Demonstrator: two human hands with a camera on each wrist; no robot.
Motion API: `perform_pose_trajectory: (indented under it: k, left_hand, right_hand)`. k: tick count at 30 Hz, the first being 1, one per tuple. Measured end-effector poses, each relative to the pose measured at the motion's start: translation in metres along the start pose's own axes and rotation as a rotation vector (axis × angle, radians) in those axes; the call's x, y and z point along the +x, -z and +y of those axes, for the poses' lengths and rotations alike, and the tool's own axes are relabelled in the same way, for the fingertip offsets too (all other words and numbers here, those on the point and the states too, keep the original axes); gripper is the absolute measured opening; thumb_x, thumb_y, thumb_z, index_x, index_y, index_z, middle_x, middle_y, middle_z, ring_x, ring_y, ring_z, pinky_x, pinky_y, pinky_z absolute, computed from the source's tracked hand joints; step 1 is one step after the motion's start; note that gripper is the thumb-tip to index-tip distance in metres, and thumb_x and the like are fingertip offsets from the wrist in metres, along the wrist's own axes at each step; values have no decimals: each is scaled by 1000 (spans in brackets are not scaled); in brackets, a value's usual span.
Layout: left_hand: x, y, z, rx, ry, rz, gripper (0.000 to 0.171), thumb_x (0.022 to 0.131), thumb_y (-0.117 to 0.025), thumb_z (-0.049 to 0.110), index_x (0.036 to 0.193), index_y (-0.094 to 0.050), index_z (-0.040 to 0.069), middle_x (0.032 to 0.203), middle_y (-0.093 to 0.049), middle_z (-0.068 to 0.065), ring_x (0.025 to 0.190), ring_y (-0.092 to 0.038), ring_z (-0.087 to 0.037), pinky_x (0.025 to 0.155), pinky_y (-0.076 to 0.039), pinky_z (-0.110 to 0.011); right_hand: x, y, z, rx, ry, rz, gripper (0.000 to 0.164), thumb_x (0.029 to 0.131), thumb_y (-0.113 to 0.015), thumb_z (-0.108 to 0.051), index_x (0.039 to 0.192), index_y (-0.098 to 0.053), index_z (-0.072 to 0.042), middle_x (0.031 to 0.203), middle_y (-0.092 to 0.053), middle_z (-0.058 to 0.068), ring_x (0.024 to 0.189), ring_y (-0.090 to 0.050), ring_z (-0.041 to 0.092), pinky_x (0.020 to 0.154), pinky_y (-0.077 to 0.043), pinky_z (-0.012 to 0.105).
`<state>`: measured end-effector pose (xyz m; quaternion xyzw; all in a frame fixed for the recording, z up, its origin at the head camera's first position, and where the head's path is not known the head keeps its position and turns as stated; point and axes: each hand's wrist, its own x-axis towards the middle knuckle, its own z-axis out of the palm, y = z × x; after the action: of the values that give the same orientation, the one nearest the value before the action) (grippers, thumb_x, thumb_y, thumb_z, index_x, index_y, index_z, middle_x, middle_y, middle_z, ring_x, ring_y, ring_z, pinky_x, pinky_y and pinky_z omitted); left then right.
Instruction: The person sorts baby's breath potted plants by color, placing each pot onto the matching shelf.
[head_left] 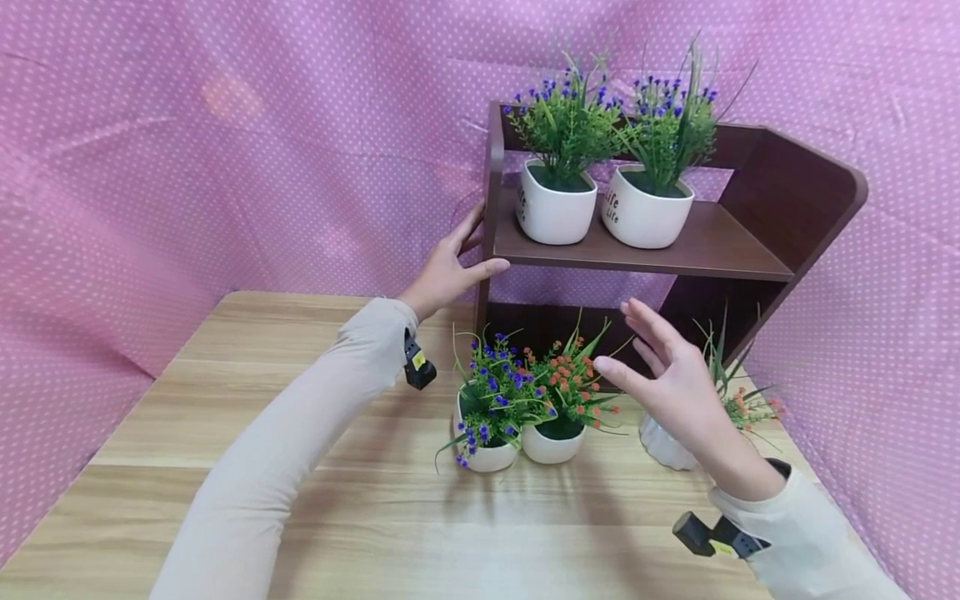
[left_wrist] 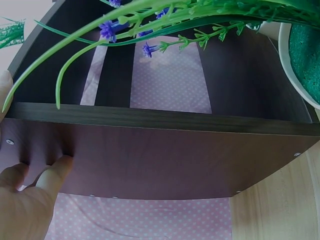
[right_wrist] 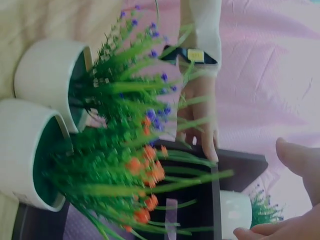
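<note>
A dark brown two-tier wooden shelf [head_left: 645,267] stands at the back right of the table. My left hand [head_left: 450,271] holds its left side panel [left_wrist: 165,160], with fingers against the outer face and the thumb at the front edge. My right hand [head_left: 678,387] hovers in front of the shelf, fingers spread and nothing in them. Nearest to it is a white pot with orange flowers [head_left: 573,379]. Beside that stands a white pot with purple flowers [head_left: 498,392]; both are on the table. Two white pots of purple flowers [head_left: 557,208] [head_left: 648,212] occupy the upper tier.
Partly behind my right forearm, a white ribbed pot [head_left: 663,442] with orange flowers stands on the table at the right. The light wood table [head_left: 360,517] stretches left and forward. A pink dotted cloth [head_left: 262,167] hangs around the back and sides.
</note>
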<state>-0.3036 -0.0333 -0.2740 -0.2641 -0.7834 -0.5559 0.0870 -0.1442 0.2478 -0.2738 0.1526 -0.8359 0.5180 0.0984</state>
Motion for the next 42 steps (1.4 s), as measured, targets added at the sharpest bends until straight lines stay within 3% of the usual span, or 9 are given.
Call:
perform_pose_trajectory:
  k: [10, 18, 29, 36, 42]
  left_hand:
    - [-1, 0, 2, 14, 14, -6, 86, 87, -71, 29, 153, -16, 37, 158, -22, 8, 138, -38, -17, 105, -42, -35]
    - [1, 1, 1, -11, 4, -6, 86, 88, -71, 26, 154, -16, 34, 158, -22, 7, 138, -37, -19, 106, -41, -35]
    - [0, 1, 0, -6, 13, -6, 85, 88, -71, 27, 153, -17, 36, 158, -22, 8, 138, -37, -18, 106, -41, -35]
    - [0, 1, 1, -16, 15, -7, 86, 88, -71, 24, 153, -16, 35, 158, -22, 7, 139, -36, -22, 107, -40, -42]
    - [-1, 0, 3, -24, 7, -11, 86, 89, -70, 20, 154, -16, 31, 159, -20, 2, 139, -35, -26, 108, -38, -47]
  right_hand:
    - [-24, -28, 2, 42, 174, -88, 78, 80, -76, -4, 147, -37, -7, 150, -39, 10, 137, -37, 22, 107, -32, 17]
    - [-39, -40, 0, 29, 192, -147, 79, 79, -78, -9, 146, -38, -7, 149, -41, 5, 135, -39, 18, 108, -32, 20]
    - [-47, -47, -4, -104, 268, -122, 83, 77, -80, -16, 147, -37, -26, 149, -41, -3, 134, -41, 16, 108, -31, 19]
    - [-50, -50, -12, -130, 297, -129, 83, 78, -81, -20, 148, -37, -27, 149, -41, -6, 135, -40, 17, 107, -37, 35]
    - [-54, -54, -12, -76, 315, -158, 76, 79, -79, -17, 145, -42, -20, 147, -43, -4, 136, -39, 21, 109, -30, 21]
